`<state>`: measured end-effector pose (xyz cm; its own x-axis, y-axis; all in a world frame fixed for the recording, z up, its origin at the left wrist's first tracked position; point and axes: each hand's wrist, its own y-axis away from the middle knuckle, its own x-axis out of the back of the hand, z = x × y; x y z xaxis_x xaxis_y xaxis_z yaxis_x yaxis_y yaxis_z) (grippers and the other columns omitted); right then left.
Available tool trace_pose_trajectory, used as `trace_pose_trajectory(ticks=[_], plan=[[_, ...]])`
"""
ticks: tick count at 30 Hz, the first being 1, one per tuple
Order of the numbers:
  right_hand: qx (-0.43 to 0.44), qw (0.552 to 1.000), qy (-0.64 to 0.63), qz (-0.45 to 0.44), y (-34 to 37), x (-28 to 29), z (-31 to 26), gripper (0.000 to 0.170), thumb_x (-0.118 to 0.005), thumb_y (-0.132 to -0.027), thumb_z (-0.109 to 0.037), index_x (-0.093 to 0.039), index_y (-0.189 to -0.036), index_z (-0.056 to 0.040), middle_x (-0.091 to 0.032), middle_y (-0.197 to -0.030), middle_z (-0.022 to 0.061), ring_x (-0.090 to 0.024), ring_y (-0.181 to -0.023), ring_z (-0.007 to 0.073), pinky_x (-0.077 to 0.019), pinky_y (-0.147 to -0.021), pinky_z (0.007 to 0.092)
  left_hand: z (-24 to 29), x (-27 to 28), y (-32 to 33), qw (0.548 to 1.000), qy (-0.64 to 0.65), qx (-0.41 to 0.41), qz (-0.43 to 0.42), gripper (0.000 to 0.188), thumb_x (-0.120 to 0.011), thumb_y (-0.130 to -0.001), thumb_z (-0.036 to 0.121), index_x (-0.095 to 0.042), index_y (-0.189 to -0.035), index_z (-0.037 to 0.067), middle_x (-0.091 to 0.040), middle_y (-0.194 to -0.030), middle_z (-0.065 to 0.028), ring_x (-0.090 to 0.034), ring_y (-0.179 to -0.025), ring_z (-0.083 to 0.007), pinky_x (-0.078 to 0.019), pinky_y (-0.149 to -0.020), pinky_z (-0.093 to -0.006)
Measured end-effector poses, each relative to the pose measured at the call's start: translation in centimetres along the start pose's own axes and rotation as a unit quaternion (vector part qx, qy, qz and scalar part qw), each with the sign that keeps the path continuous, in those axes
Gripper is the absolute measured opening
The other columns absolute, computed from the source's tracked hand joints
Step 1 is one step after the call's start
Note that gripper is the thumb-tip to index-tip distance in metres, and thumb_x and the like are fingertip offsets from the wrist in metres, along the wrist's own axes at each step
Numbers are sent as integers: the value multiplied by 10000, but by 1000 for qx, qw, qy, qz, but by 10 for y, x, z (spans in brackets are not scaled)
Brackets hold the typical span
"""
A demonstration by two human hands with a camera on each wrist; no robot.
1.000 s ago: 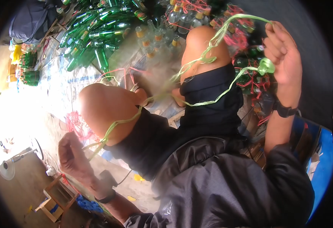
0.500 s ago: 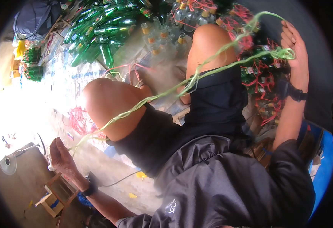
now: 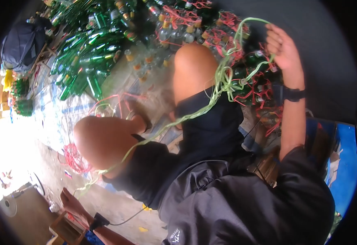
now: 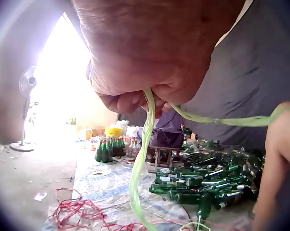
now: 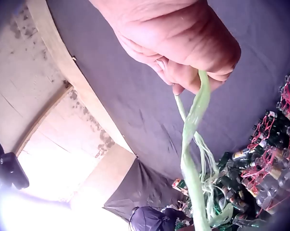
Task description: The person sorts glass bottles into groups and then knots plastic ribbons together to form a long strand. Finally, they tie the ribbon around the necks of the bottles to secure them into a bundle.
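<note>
A light green plastic twine [image 3: 178, 121] runs across the person's thighs from one hand to the other. My left hand [image 3: 74, 206], low at the left, grips one end; in the left wrist view the strands [image 4: 140, 168] come out from under the curled fingers. Raised at the upper right, my right hand [image 3: 282, 48] holds the other end in a closed fist. The right wrist view has two strands [image 5: 195, 173] leaving that fist and crossing below it. Loose loops of the twine bunch up over the right knee [image 3: 196, 69].
Green bottles [image 3: 90, 61] lie heaped on a sheet ahead. Clear bottles [image 3: 178, 32] and bottles bound with red string stand beyond the right knee. A red string tangle [image 3: 76, 158] lies by the left knee. Another person [image 4: 166, 132] sits on a stool, and a fan [image 4: 25, 89] stands left.
The twine first sagged in separate strands, then was drawn nearly straight between the widely spread hands. Now it hangs slacker, with loops bunched near the right hand. The head view has shifted.
</note>
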<state>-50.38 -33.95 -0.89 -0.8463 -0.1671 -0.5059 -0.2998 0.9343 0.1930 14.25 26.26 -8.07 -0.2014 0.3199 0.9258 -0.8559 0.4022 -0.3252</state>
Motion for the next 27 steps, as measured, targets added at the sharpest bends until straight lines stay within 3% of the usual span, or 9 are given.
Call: trace_pose_trajectory(ticks=[6, 8, 9, 16, 27], plan=[[18, 999, -14, -34, 0, -8, -3, 178, -584, -1032, -127, -596, -1087, 42, -343, -597, -92, -242, -464, 28, -191, -415, 220, -51, -7, 14, 997, -56, -36, 28, 397, -610, -1032, 330, -734, -1078, -45, -749, -954, -200, -712, -810, -321, -561, -724, -395], [31, 999, -12, -20, -4, -8, -5, 182, -585, -1031, -128, -593, -1094, 43, -345, -596, -91, -240, -463, 28, -192, -413, 222, -64, -7, 20, 998, -43, -3, 42, 406, -618, -1024, 330, -741, -1033, -56, -749, -909, -197, -709, -767, -331, -557, -682, -410], [36, 999, -6, -16, -4, -9, -6, 186, -583, -1031, -132, -592, -1099, 41, -345, -594, -90, -241, -462, 31, -197, -413, 224, -73, 1, 21, 997, -51, 56, -26, 468, -600, -1019, 407, -722, -1104, -37, -737, -1039, -221, -703, -918, -381, -555, -818, -435], [47, 999, -11, 9, -21, 19, -11, 184, -579, -1031, -138, -597, -1090, 36, -351, -584, -87, -249, -457, 37, -206, -417, 223, -118, 3, 49, 983, -116, 145, -9, 462, -603, -1019, 397, -719, -1109, -41, -737, -1050, -219, -704, -918, -371, -559, -814, -425], [68, 995, -22, 63, -27, 39, -17, 182, -555, -1041, -114, -581, -1101, 55, -360, -593, -69, -253, -450, 58, -218, -427, 227, -148, 14, 65, 971, -155, 184, -1, 452, -608, -1020, 381, -716, -1118, -47, -735, -1068, -216, -707, -918, -356, -564, -807, -408]])
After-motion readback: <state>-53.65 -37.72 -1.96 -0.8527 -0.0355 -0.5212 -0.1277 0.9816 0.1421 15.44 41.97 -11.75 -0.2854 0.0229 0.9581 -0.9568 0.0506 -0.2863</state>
